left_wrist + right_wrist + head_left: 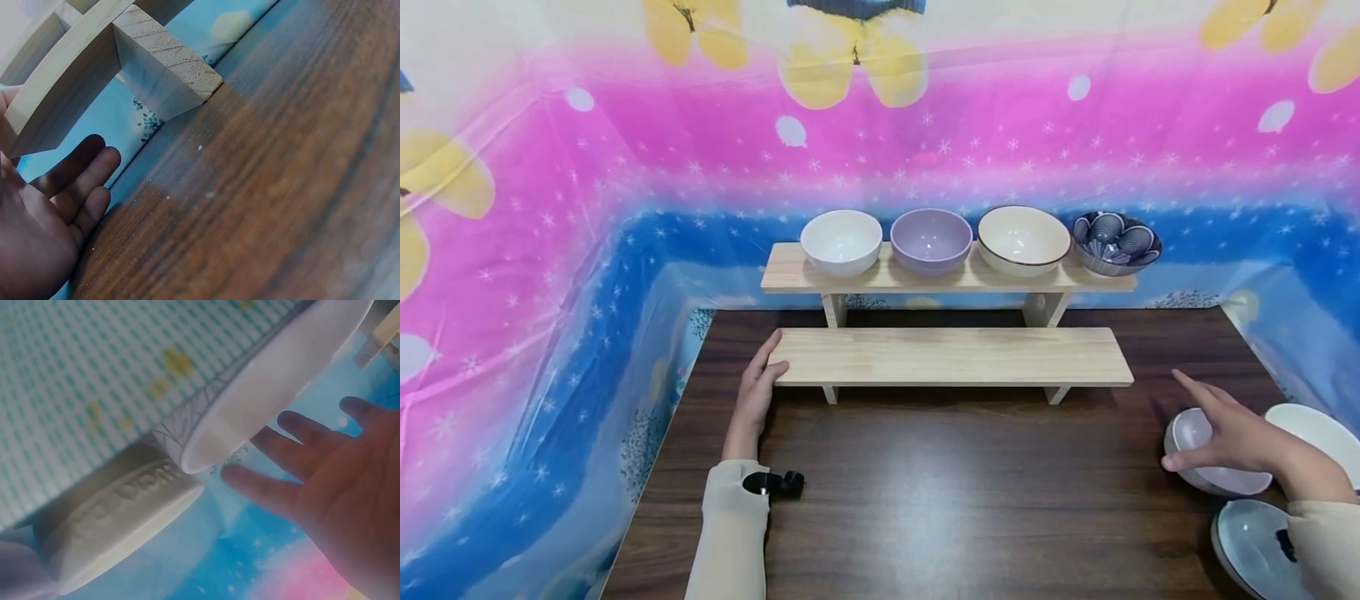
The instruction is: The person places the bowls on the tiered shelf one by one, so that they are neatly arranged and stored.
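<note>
My left hand (pixel 760 387) holds the left end of the lower wooden shelf (pixel 947 357), with the thumb lying on its top face. From the left wrist, three fingers (pixel 87 175) reach out loosely beneath the board (pixel 69 75). My right hand (pixel 1240 433) hovers with spread fingers over a pale bowl (pixel 1191 429) at the table's right side, holding nothing. A white bowl (pixel 1318 429) stands behind that wrist, and a grey-blue bowl (pixel 1251 533) lies nearer, partly under the sleeve. In the right wrist view, the fingers point toward a line-patterned bowl (pixel 281 381).
On the upper wooden shelf (pixel 925 282) stand a white bowl (pixel 842 246), a purple bowl (pixel 931 242), a cream bowl with a dark rim (pixel 1024 242) and a dark patterned bowl (pixel 1116 243). A raised-letter bowl (pixel 119 519) shows close by. Printed cloth (pixel 1000 125) surrounds the dark wooden table (pixel 925 483).
</note>
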Demonstrator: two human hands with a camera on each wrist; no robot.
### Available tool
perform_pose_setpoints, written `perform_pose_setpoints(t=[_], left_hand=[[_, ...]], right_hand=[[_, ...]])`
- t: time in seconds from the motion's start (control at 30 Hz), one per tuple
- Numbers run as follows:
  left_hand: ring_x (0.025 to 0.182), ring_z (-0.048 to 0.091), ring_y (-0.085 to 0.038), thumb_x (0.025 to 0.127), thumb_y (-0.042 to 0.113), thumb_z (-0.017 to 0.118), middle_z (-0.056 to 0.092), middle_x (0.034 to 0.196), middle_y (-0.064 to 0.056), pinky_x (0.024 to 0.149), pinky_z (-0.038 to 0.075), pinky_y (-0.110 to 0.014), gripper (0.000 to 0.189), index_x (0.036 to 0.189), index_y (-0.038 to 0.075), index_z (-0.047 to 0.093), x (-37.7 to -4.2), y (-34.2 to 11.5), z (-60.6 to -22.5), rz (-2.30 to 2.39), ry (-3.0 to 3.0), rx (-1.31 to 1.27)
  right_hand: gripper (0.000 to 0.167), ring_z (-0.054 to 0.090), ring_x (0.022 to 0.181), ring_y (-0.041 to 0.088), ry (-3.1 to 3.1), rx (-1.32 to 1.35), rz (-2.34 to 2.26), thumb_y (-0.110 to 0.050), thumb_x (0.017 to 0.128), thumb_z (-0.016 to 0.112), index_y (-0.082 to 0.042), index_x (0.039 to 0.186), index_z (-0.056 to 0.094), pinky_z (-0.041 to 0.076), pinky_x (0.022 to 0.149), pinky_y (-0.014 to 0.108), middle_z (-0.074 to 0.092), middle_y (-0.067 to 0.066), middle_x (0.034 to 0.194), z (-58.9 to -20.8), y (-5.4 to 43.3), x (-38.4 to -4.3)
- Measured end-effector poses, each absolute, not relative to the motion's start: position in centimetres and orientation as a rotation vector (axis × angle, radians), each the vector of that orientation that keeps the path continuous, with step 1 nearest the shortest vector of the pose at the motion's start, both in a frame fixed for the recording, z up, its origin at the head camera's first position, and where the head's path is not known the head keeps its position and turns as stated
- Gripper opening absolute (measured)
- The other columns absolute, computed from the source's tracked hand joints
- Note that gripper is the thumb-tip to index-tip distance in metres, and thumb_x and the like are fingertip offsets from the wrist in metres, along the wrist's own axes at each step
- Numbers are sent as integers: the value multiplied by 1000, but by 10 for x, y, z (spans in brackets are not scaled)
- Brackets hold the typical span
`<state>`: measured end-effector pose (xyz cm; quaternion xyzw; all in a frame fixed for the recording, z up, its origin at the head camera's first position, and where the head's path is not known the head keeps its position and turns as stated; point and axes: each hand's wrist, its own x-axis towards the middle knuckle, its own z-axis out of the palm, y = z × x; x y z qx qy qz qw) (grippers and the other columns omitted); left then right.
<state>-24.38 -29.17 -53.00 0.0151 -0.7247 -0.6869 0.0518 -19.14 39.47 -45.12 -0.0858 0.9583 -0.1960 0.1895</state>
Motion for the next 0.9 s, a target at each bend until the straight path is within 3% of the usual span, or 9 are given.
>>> perform_pose_setpoints(t=[0.33, 0.57, 0.73, 0.9], left_hand=[[159, 19, -31, 107, 12, 46, 27, 172, -8, 124, 15, -54, 58, 165, 10, 37, -242, -290, -529, -2071, -2193, 37], [159, 17, -31, 107, 12, 45, 24, 173, -8, 124, 13, -55, 59, 165, 9, 36, -244, -289, -530, -2082, -2198, 33], [159, 18, -33, 107, 12, 45, 25, 173, -9, 124, 14, -56, 59, 165, 10, 36, -243, -288, -528, -2073, -2205, 45], [158, 19, -31, 107, 15, 45, 25, 173, -7, 124, 15, -55, 59, 165, 12, 36, -243, -288, -527, -2078, -2208, 46]], right_hand=[[144, 25, 130, 76, 2710, -261, -515, -43, 72, 98, -3, 168, -2, 33, 92, 85, 16, 51, 152, -460, 397, -185], [133, 29, 127, 74, 2764, -301, -431, -45, 67, 99, 4, 162, 22, 32, 93, 85, 26, 48, 149, -464, 402, -183], [126, 26, 127, 76, 2764, -266, -420, -49, 70, 96, 4, 161, 26, 30, 92, 86, 24, 50, 148, -466, 406, -181], [117, 32, 123, 74, 2775, -258, -401, -50, 75, 93, 3, 158, 31, 37, 88, 82, 30, 52, 143, -466, 408, -179]])
